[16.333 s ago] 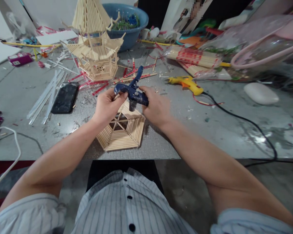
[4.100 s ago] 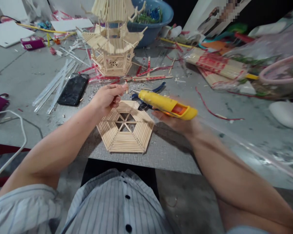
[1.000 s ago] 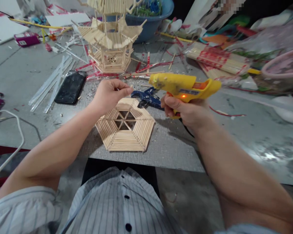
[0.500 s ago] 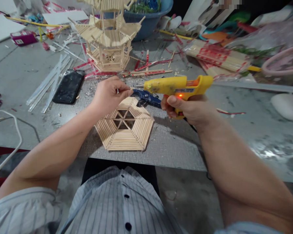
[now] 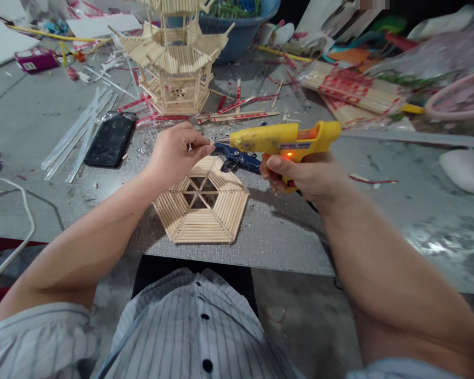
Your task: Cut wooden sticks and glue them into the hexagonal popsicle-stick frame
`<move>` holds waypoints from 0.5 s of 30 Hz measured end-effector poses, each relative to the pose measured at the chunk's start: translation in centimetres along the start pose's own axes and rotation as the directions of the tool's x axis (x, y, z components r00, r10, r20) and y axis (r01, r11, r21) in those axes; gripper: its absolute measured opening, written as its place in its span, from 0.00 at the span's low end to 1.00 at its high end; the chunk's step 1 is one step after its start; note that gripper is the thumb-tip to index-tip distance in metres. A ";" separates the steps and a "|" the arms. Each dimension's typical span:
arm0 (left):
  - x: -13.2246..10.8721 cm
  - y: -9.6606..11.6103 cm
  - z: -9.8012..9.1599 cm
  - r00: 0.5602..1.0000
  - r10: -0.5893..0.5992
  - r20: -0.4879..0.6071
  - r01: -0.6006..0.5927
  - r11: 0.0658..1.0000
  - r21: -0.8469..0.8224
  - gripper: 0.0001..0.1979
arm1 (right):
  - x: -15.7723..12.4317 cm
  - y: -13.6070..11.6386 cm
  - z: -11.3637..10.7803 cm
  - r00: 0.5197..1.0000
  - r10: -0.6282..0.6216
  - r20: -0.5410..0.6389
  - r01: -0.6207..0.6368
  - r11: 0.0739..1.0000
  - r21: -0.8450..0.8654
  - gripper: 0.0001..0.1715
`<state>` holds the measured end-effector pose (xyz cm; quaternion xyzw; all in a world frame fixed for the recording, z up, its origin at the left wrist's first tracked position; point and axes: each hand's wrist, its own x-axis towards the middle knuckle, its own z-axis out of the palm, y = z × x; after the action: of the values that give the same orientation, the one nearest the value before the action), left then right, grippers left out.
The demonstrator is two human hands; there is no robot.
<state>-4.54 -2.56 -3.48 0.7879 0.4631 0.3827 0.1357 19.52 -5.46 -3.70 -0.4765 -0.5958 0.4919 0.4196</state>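
Note:
My right hand (image 5: pixel 290 171) is wrapped round the grip of a yellow hot glue gun (image 5: pixel 264 137) with its orange light lit. The gun's nozzle reaches to the fingertips of my left hand (image 5: pixel 181 147), which are pinched together. A tiny pale end shows at that pinch, too small to name. Below the gun is a pair of blue-handled cutters (image 5: pixel 240 159), close against my right fingers; whether they are held too, I cannot tell. Under my left hand a hexagonal panel of wooden sticks (image 5: pixel 203 226) lies flat, with a spoked opening in its middle.
A tiered stick pagoda (image 5: pixel 177 63) stands at the back, before a blue basin (image 5: pixel 237 37). A black phone (image 5: pixel 110 139) and clear glue sticks (image 5: pixel 77 134) lie left. Packed sticks (image 5: pixel 351 89) lie back right, a white mouse-like object (image 5: pixel 466 169) at right.
The glue gun has shifted slightly left, bringing its nozzle to my left fingertips. My left hand and the hexagonal panel have hardly moved.

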 end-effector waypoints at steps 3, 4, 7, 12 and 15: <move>0.0 0.0 0.0 1.000 -0.002 0.000 0.002 1.000 0.007 0.04 | 0.0 0.1 -0.1 1.000 -0.007 0.017 0.007 1.000 -0.006 0.31; 0.0 0.0 0.0 1.000 -0.003 -0.001 0.003 1.000 0.010 0.04 | 0.0 0.2 -0.1 1.000 -0.007 0.023 0.007 1.000 -0.006 0.30; 0.1 0.0 0.1 1.000 -0.009 0.001 0.009 1.000 0.011 0.04 | 0.1 0.3 -0.1 0.999 -0.016 0.038 0.016 1.000 0.001 0.30; 0.0 -0.1 0.1 1.000 -0.018 0.004 0.018 1.000 0.003 0.04 | 0.1 0.2 -0.1 0.998 -0.040 0.054 0.040 0.999 -0.001 0.28; 0.0 -0.1 0.1 1.000 -0.017 0.003 0.017 1.000 -0.001 0.04 | 0.0 0.1 -0.1 0.998 -0.035 0.058 0.035 0.999 0.002 0.27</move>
<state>-4.54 -2.50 -3.63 0.7845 0.4691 0.3805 0.1401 19.65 -5.42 -3.82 -0.4514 -0.6157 0.4984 0.4108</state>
